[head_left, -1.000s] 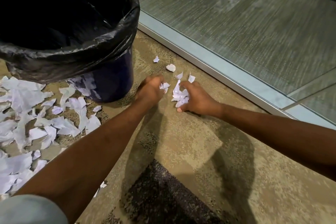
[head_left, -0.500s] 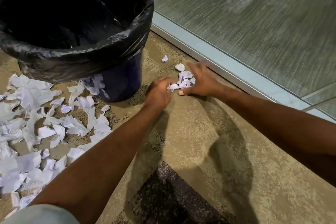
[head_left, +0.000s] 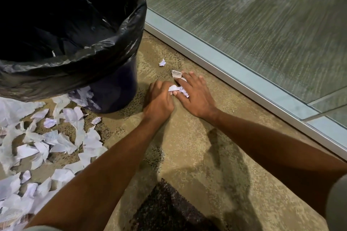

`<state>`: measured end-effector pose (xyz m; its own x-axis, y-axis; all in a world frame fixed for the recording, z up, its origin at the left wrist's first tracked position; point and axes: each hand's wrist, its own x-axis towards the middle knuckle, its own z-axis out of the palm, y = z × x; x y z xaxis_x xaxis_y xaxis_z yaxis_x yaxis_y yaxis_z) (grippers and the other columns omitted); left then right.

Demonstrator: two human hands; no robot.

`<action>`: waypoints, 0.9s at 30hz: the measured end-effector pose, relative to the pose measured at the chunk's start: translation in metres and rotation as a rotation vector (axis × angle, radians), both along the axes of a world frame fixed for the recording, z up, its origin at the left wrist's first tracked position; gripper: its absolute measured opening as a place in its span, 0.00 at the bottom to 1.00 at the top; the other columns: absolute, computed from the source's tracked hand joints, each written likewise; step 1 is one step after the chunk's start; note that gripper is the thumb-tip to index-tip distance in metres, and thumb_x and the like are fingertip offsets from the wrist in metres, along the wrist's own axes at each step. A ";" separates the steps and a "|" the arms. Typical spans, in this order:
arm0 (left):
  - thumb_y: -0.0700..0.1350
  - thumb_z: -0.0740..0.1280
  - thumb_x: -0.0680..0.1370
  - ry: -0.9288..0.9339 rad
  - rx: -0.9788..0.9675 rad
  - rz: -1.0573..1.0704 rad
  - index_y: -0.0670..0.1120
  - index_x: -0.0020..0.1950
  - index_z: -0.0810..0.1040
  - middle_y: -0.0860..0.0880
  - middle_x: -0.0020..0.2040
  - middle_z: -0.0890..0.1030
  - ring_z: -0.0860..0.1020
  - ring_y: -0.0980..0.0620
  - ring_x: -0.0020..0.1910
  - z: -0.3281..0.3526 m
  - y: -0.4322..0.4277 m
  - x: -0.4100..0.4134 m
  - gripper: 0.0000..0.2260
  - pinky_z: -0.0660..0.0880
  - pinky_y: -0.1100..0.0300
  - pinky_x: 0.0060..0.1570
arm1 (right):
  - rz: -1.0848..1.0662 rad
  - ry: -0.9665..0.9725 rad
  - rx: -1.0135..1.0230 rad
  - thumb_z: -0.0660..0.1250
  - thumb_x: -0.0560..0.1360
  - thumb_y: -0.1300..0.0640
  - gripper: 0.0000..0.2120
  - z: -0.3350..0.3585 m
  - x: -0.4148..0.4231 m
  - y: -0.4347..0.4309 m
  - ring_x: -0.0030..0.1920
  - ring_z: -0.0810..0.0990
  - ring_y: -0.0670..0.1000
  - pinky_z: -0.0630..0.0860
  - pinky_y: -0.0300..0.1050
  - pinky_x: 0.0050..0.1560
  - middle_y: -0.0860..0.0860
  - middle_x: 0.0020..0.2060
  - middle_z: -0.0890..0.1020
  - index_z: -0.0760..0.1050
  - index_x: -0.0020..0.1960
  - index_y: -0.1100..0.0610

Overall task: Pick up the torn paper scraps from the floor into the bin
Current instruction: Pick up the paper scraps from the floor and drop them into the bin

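My left hand (head_left: 158, 99) is curled into a fist on the carpet and grips a few white paper scraps (head_left: 172, 87) at its fingertips. Right beside it, my right hand (head_left: 196, 96) lies flat with fingers spread, pressing on a small bunch of scraps (head_left: 183, 91) under the thumb and index finger. A crumpled scrap (head_left: 176, 74) lies at my right fingertips, and a smaller one (head_left: 162, 62) sits just beyond. The bin (head_left: 112, 48), lined with a black bag, stands to the left of both hands.
A large spread of torn paper (head_left: 56, 137) covers the carpet on the left, in front of the bin. A metal threshold (head_left: 225, 65) and a glass panel run diagonally on the right. A dark carpet patch (head_left: 169, 208) lies near me.
My right hand has moved forward and flattened over its scraps, fingers now spread toward the crumpled scrap. My left hand followed and stays curled beside it.
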<state>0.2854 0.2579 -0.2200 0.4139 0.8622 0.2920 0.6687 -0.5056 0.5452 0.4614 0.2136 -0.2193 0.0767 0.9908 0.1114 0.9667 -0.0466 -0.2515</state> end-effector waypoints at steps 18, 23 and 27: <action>0.59 0.56 0.82 0.067 -0.094 -0.110 0.47 0.81 0.68 0.43 0.83 0.66 0.60 0.43 0.84 -0.007 0.077 0.038 0.29 0.51 0.40 0.82 | -0.008 0.090 0.138 0.63 0.85 0.40 0.27 -0.009 0.008 0.003 0.82 0.64 0.58 0.57 0.61 0.83 0.52 0.80 0.71 0.70 0.80 0.52; 0.51 0.58 0.83 -0.037 -0.091 -0.188 0.40 0.76 0.74 0.42 0.76 0.75 0.70 0.43 0.78 -0.006 0.074 0.033 0.25 0.62 0.43 0.80 | -0.019 0.073 0.125 0.61 0.85 0.39 0.29 -0.008 0.008 0.002 0.82 0.64 0.58 0.57 0.60 0.83 0.54 0.79 0.72 0.71 0.80 0.54; 0.49 0.57 0.81 -0.079 -0.173 -0.211 0.42 0.76 0.75 0.44 0.76 0.75 0.71 0.47 0.76 -0.002 0.059 0.030 0.25 0.67 0.51 0.77 | -0.011 0.069 0.102 0.57 0.85 0.40 0.30 -0.005 0.008 0.000 0.82 0.64 0.59 0.57 0.61 0.83 0.55 0.79 0.72 0.70 0.80 0.55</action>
